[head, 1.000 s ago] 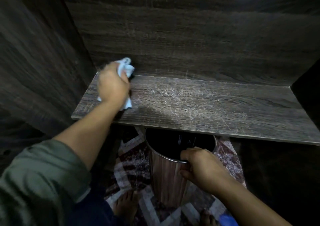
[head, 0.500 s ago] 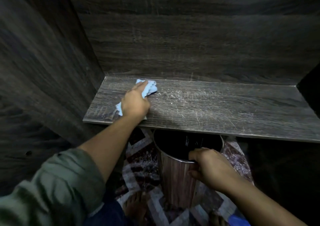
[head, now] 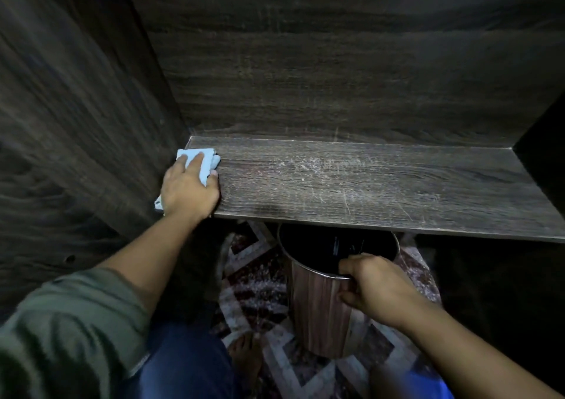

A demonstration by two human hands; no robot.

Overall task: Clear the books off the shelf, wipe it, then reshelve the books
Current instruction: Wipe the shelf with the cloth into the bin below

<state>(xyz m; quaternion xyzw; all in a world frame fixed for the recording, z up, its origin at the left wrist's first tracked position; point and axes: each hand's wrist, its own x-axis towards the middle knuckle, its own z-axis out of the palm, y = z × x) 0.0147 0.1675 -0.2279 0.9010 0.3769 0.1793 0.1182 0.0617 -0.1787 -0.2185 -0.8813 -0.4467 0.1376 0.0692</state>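
Note:
The dark wood-grain shelf (head: 367,184) carries no books and shows pale dust and scratches across its middle. My left hand (head: 189,189) presses a light blue cloth (head: 200,160) flat onto the shelf's left end, right against the side panel. A corner of the cloth sticks out under my wrist. Below the shelf's front edge, my right hand (head: 376,285) grips the metal rim of a round wood-patterned bin (head: 315,313). No books are in view.
Dark side panels (head: 76,123) and a back panel (head: 336,71) close the shelf in on three sides. The bin stands on a patterned rug (head: 253,285). My bare foot (head: 246,356) is beside the bin, and something blue (head: 428,383) lies at the bottom right.
My left hand has slid the cloth leftward along the shelf to the side panel. My right hand has kept its hold on the bin rim.

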